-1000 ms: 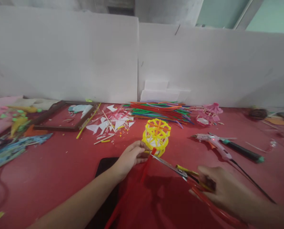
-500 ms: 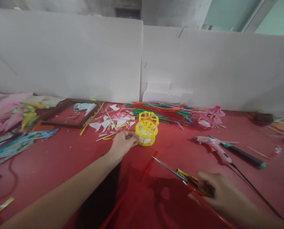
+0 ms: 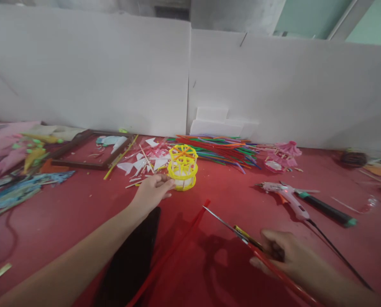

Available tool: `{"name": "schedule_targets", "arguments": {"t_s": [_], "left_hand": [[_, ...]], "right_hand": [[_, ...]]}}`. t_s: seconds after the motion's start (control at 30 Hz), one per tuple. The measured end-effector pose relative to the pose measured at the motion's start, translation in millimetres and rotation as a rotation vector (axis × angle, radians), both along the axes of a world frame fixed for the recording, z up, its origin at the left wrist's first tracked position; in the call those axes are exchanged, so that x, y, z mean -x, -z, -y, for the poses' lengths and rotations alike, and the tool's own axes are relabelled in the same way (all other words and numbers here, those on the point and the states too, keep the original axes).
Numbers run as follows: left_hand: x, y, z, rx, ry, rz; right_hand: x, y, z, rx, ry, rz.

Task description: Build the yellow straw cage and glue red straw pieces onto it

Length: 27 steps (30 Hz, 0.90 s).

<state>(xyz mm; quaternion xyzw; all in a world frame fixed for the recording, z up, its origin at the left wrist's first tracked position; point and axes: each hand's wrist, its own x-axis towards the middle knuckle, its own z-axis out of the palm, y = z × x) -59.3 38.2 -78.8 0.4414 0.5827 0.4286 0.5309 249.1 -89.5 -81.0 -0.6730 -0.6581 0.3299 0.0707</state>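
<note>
A small two-tier yellow pipe-cleaner frame [image 3: 182,170], with orange spokes across its top, stands upright past the middle of the table. My left hand [image 3: 154,189] pinches its lower left edge between thumb and fingers. In my right hand [image 3: 280,251] is a pair of scissors [image 3: 225,224] with yellowish handles, blades together and pointing up and left. A red pipe cleaner [image 3: 283,275] runs along the scissors under the same hand; how it is gripped is hidden. Another red strip [image 3: 177,241] stretches diagonally across the table below the scissor tips.
A pink glue gun [image 3: 289,198], its light on, lies with its cord beside a dark green-ended tool [image 3: 329,207]. Behind are bundled coloured pipe cleaners [image 3: 219,149], a pink model [image 3: 283,157], paper scraps [image 3: 139,164] and a brown frame [image 3: 78,164]. A black flat object [image 3: 129,260] lies under my left forearm.
My left hand and the yellow frame have moved left together. The scissors stay almost in place, their blades now closer together. More of the black flat object shows.
</note>
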Motion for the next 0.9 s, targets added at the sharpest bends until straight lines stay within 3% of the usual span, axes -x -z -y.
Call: {"name": "schedule_targets", "arguments": {"t_s": [0.1,0.17,0.23,0.3,0.37,0.43,0.6,0.77,0.9], "left_hand": [[3,-5.5,13,-0.103,0.049,-0.278],[2,-10.2,24,-0.308,-0.006,-0.525],[-3,-15.5,35,-0.452,-0.04,-0.631],[-12,-19.5,44,-0.393,0.105,-0.567],[-24,-20.3,50,-0.21,0.292,-0.444],[-35,-17.8,53,-0.053,0.4,-0.297],[-55,-10.2,57,0.38,0.325,0.158],[-56,-7.0,59,0.437,0.237,0.294],[-50,3.5,61,0.4,0.27,0.306]], "right_hand": [[0,-2.1,-1,-0.004,-0.002,0.015],[1,-2.3,-1,-0.013,-0.012,0.016],[1,-1.2,-2,-0.018,-0.019,0.015],[1,1.1,-1,-0.006,-0.016,0.022],[1,4.2,0,0.011,-0.014,0.013],[1,7.4,2,0.031,-0.018,-0.023],[3,10.3,6,0.097,0.018,-0.098],[9,-2.5,1,0.16,0.0,-0.097],[15,-13.3,-4,0.21,-0.038,-0.032]]}}
